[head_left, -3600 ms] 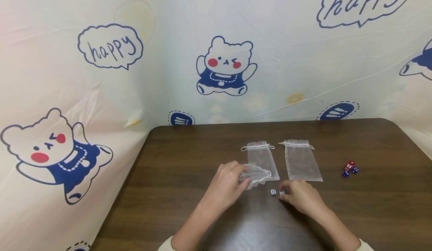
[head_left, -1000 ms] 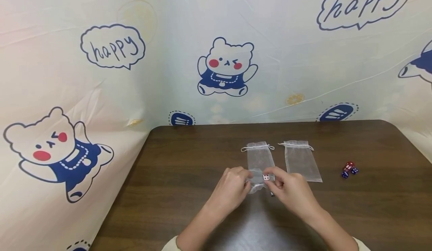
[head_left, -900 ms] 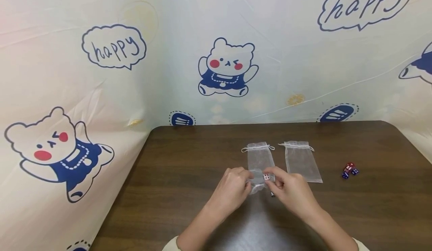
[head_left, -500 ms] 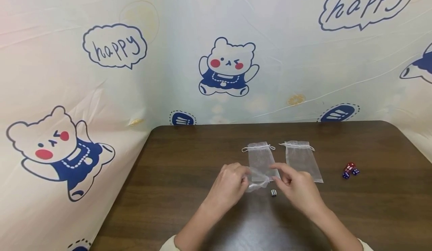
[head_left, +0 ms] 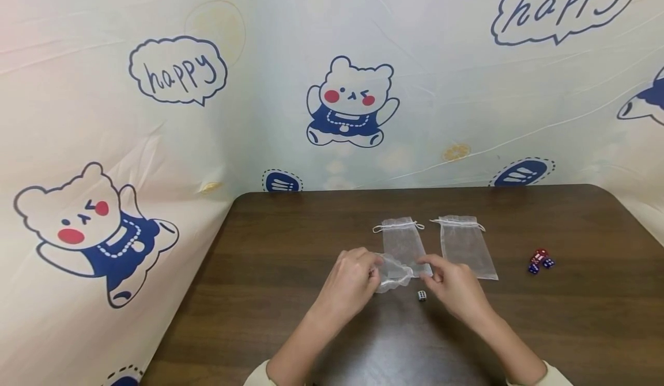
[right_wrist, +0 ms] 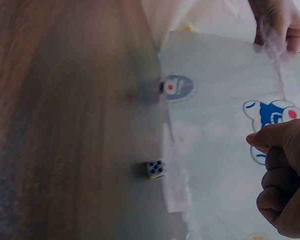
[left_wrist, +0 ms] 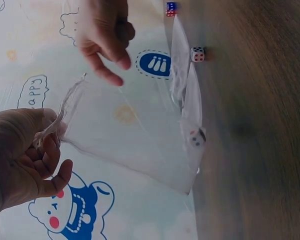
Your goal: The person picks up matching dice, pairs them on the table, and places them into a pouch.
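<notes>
My left hand (head_left: 349, 276) pinches the gathered mouth of a sheer white drawstring bag (head_left: 395, 272), which hangs down toward the table. In the left wrist view, a white die (left_wrist: 196, 138) shows through the mesh at the bag's bottom. My right hand (head_left: 456, 285) is just right of the bag's mouth, thumb and index finger apart, holding nothing. On the table below, between the hands, sits another white die (head_left: 422, 296); the right wrist view shows it near the right hand (right_wrist: 285, 175).
Two more sheer drawstring bags lie flat behind the hands, one on the left (head_left: 402, 236) and one on the right (head_left: 467, 248). Several red and blue dice (head_left: 540, 260) sit clustered at the right of the brown table (head_left: 280, 230). A printed curtain (head_left: 446, 75) hangs behind.
The right hand picked up a white die from the table, brought it to the bag's mouth and let it go; that die is now in the bag. The right hand has drawn back slightly.
</notes>
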`<state>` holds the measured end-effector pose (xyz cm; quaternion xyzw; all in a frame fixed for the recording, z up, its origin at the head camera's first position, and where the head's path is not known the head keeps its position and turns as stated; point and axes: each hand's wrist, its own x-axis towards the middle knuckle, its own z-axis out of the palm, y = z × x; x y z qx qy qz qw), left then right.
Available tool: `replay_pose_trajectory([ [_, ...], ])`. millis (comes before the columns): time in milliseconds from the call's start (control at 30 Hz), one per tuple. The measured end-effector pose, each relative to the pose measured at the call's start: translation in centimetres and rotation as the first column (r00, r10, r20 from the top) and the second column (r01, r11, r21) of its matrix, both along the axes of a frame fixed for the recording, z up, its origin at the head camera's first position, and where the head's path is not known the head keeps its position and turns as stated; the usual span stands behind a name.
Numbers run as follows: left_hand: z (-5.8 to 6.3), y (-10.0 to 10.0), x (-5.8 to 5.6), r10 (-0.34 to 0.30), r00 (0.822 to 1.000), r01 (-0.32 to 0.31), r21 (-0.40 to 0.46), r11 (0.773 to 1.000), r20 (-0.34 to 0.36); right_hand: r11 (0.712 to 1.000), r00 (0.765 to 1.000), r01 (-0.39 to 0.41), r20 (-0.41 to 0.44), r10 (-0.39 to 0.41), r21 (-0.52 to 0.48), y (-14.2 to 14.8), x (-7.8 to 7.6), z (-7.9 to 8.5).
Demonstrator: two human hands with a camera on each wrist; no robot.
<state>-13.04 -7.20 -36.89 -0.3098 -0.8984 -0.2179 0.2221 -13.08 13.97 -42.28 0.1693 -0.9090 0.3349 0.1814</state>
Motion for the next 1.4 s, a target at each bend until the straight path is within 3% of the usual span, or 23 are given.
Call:
replay_pose_trajectory([
  [567,0.0,0.0,0.0,0.007,1.000,-0.007,-0.006,1.000,-0.010,0.995,0.980,-0.016,0.200,-0.003,0.095,0.9,-1.1,-2.7],
  [900,0.0,0.0,0.1,0.008,1.000,-0.008,-0.006,1.000,-0.019,0.980,0.924,-0.065,0.382,-0.012,0.189,0.7,-1.0,-3.0],
  [1200,0.0,0.1,0.1,0.009,1.000,-0.009,-0.014,1.000,-0.018,0.969,0.917,-0.074,0.397,-0.027,0.236,0.6,-0.9,-2.8],
  [1400,0.0,0.0,0.1,0.010,1.000,-0.011,-0.019,1.000,-0.024,0.970,0.937,-0.069,0.349,-0.018,0.234,0.5,-0.9,-2.8],
])
